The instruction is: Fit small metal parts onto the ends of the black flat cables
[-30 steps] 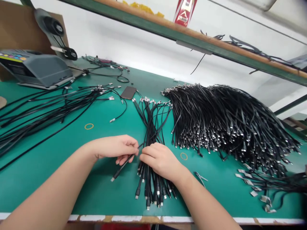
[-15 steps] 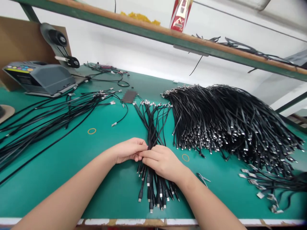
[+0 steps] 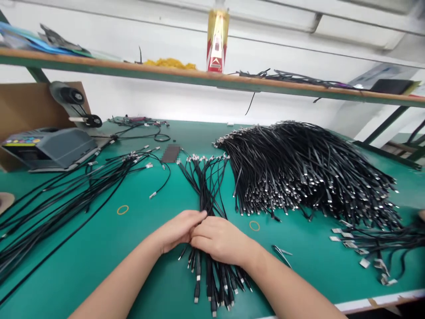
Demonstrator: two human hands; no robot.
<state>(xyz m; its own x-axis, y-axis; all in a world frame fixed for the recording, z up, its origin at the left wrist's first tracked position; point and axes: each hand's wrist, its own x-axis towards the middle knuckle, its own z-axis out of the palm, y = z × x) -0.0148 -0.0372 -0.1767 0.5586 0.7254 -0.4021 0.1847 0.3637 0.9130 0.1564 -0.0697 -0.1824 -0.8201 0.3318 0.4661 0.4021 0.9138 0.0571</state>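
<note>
The left hand (image 3: 181, 231) and right hand (image 3: 221, 241) are together, clasped around a bundle of black cables (image 3: 206, 197) on the surface (image 3: 99, 248), seemingly gathered, any tie hidden, while the large cable pile (image 3: 299, 164) at right lies loose.

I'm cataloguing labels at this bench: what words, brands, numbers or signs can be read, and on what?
No word, brand or number is legible.
Red and gold container on the shelf: a pale chevron-like mark; its print is too blurred to read.
Grey machine: coloured spots on its panel; any lettering is too small to read.
Black cable bundle: no readable print.
</note>
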